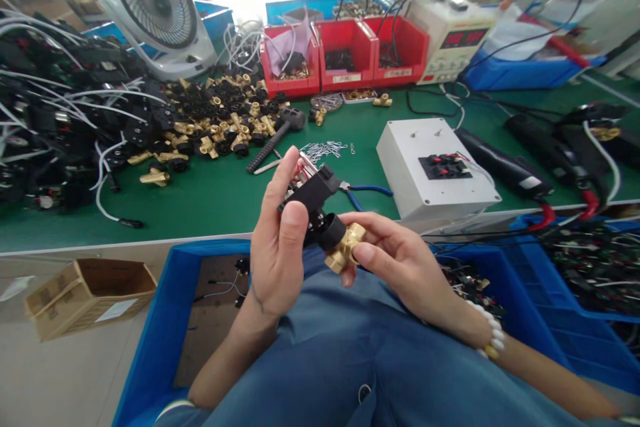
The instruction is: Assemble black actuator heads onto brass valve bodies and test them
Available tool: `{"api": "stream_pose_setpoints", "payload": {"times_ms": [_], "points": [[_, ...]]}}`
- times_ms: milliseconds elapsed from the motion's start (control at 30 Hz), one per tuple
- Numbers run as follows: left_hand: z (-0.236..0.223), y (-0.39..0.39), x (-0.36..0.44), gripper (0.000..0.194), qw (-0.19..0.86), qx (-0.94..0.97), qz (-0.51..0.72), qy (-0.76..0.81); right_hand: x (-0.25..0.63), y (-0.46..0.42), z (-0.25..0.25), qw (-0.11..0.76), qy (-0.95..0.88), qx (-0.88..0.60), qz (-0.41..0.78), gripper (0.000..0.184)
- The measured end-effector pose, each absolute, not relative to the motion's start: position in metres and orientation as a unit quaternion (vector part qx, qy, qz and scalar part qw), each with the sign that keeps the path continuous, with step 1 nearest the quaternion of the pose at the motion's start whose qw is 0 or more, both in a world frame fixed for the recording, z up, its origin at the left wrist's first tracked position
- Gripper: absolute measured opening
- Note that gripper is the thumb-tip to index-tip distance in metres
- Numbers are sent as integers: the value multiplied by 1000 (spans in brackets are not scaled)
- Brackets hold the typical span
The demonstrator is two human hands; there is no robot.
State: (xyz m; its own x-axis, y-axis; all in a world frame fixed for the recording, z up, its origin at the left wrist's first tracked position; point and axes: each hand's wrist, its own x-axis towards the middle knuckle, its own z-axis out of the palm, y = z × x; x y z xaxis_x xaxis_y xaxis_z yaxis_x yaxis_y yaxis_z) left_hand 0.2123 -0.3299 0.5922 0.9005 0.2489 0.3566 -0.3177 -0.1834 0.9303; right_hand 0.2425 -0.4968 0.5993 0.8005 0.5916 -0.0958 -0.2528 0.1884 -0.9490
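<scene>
My left hand [277, 247] grips the black coil block [313, 197] of a solenoid valve, held over my lap in front of the green bench. My right hand [395, 260] pinches the valve's brass body [345, 247] from the right, thumb and fingers closed on it. Black block and brass body are joined together between both hands. A white bead bracelet [493, 337] sits on my right wrist.
A pile of brass and black valve parts [220, 120] and wired coils [55, 120] lies at left. A white test box [435, 167], blue-handled pliers [363, 193], a black mallet [275, 140], red bins [345, 57], a fan [155, 7] and power supply [453, 30] stand behind. Blue crates [155, 327] flank my lap.
</scene>
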Motion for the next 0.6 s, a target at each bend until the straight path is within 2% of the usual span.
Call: {"api": "stream_pose_setpoints", "payload": {"times_ms": [133,267,433,500,600], "points": [[596,-333,209,54,632,734,245,-47,240,-498,602,769,-134,-543,309,47],[597,-331,209,51,595,760,252,-71,235,-495,604,769,-141,-569,253,40],[590,-322,213,50,566,782,238,-106,238,-489,604,759,-125,-590,246,46],[588,-319,214,60,540,799,239,-115,242,-488,602,774,-117,-572,247,44],[587,-318,214,90,457,841,262,-124,247,-487,598,800,-102,-549,219,41]]}}
